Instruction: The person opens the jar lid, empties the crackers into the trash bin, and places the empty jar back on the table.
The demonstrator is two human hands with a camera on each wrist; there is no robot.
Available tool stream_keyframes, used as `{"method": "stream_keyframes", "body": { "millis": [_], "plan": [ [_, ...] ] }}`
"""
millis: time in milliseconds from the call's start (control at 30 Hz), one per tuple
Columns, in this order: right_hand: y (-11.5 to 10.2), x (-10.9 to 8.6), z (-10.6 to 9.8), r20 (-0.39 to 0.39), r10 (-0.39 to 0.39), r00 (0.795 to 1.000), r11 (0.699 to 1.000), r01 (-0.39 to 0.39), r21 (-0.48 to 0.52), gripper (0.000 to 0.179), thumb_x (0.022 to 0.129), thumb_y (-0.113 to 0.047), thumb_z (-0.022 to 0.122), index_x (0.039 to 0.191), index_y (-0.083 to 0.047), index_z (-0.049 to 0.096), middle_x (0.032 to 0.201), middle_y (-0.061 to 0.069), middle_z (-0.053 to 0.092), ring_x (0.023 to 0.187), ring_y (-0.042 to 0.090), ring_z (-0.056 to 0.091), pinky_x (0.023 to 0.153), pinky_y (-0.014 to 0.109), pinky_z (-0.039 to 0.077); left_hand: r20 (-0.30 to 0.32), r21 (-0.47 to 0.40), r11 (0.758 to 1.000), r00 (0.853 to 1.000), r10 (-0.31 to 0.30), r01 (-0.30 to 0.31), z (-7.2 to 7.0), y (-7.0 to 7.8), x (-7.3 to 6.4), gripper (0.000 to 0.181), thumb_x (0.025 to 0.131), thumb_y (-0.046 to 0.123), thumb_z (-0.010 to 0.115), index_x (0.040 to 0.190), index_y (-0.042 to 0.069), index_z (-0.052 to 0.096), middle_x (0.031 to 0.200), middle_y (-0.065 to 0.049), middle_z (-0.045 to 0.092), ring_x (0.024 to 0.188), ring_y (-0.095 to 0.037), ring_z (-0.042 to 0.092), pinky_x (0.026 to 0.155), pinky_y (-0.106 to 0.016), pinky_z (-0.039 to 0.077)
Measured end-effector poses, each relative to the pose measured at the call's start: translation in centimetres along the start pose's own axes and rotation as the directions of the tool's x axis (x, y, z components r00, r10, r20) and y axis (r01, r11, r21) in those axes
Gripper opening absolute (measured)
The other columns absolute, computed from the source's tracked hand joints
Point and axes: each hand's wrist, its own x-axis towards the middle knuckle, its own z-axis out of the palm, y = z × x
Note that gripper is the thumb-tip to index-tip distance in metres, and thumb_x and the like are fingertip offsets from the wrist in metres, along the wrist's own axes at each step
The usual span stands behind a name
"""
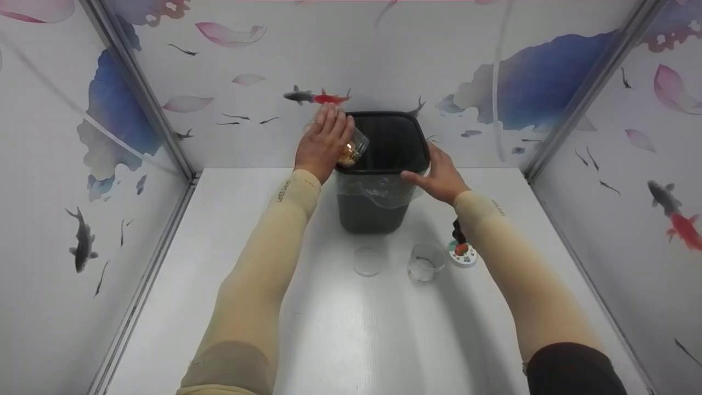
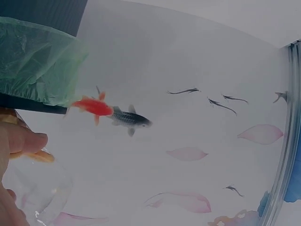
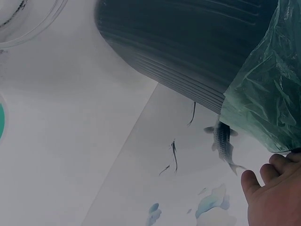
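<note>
My left hand (image 1: 324,137) holds a clear jar (image 1: 360,142) on its side at the left rim of a dark trash bin (image 1: 373,214). The jar's mouth faces the bin, and yellow-orange pieces (image 1: 349,156) lie inside it. In the left wrist view, the thumb presses on the clear jar (image 2: 40,188). My right hand (image 1: 441,176) grips the bin's right rim, thumb at the front corner and fingers along the side. A translucent bag (image 1: 390,192) lines the bin and hangs over its outside. The bin's bottom is too dark to make out.
In front of the bin, a clear round lid (image 1: 367,261) and a clear cup (image 1: 426,264) rest on the white table (image 1: 351,340). A round printed lid (image 1: 462,254) lies beside my right forearm. Patterned walls (image 1: 247,137) enclose the back and sides.
</note>
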Motion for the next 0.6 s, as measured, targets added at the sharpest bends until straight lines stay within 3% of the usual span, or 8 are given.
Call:
{"method": "stream_keyframes", "body": {
  "millis": [200,600],
  "plan": [
    [-0.06,-0.04,-0.02,0.009,0.013,1.0,1.0,-0.013,-0.006,0.117,0.079,-0.077,0.061,0.16,-0.01,0.009,0.164,0.015,0.014,0.149,0.033,0.011,0.118,0.054,0.013,0.005,0.022,1.0,1.0,0.007,-0.007,-0.22,0.02,-0.02,0.091,0.083,0.022,0.081,0.153,0.007,0.025,0.153,-0.02,0.031,0.144,-0.038,0.021,0.119,-0.046,0.004],
    [0.13,0.14,0.04,-0.005,-0.011,1.0,1.0,0.011,-0.012,0.114,0.08,-0.075,0.062,0.161,-0.013,0.011,0.163,0.013,0.016,0.149,0.032,0.013,0.118,0.054,0.013,-0.013,-0.012,1.0,1.0,0.002,-0.002,-0.1,-0.21,-0.06,0.083,0.086,0.018,0.077,0.152,0.008,0.027,0.153,-0.018,0.034,0.144,-0.038,0.023,0.119,-0.046,0.006]
  ]
}}
